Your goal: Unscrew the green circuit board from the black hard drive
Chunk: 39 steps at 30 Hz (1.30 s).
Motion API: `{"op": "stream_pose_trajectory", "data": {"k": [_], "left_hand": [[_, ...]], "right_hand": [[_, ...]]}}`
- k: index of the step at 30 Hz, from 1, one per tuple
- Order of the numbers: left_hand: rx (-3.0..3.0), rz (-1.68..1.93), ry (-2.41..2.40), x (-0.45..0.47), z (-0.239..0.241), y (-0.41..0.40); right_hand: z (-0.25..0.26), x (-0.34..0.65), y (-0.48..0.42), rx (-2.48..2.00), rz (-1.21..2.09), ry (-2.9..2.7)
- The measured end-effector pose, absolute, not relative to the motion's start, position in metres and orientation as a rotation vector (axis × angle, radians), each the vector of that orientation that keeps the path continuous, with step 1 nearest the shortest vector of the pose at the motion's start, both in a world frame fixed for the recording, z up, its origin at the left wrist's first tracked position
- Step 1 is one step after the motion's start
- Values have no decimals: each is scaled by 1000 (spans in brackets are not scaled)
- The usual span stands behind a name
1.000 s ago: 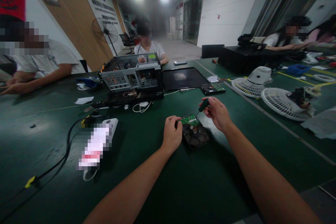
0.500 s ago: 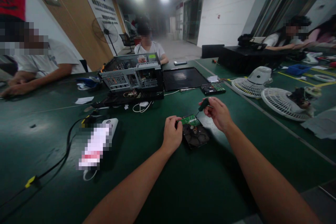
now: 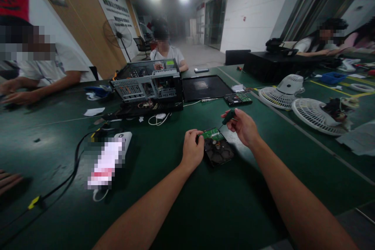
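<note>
A hard drive (image 3: 219, 151) with a green circuit board at its far end lies on the green table in front of me. My left hand (image 3: 193, 147) is closed on the drive's left edge, its fingertips by the circuit board. My right hand (image 3: 243, 125) grips the dark green handle of a screwdriver (image 3: 228, 117). The thin shaft slants down to the left, and its tip meets the far right corner of the board. Whether the tip sits in a screw is too small to make out.
An opened computer case (image 3: 146, 86) stands beyond my hands, beside a black side panel (image 3: 205, 87). A second hard drive (image 3: 238, 99) lies further back. White fan parts (image 3: 316, 115) are at right; a phone (image 3: 109, 160) and black cable (image 3: 76, 156) at left. Several people sit around.
My hands, the hard drive and the screwdriver have barely moved. Another person's fingers have come into view at the left edge, and the person at far left has shifted their hands.
</note>
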<state>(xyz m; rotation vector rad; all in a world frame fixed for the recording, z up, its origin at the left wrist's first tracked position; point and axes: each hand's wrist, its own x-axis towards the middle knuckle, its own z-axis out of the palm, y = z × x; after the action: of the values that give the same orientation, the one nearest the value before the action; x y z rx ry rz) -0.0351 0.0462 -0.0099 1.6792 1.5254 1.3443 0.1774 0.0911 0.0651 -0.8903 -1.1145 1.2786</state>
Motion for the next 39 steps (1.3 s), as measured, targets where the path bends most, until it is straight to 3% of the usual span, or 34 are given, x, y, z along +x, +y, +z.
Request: {"op": "stream_pose_trajectory", "data": {"k": [39], "left_hand": [[1702,1335,1537,-35,-9,45]], "right_hand": [[64,176,90,-901,1249,-1153]]}}
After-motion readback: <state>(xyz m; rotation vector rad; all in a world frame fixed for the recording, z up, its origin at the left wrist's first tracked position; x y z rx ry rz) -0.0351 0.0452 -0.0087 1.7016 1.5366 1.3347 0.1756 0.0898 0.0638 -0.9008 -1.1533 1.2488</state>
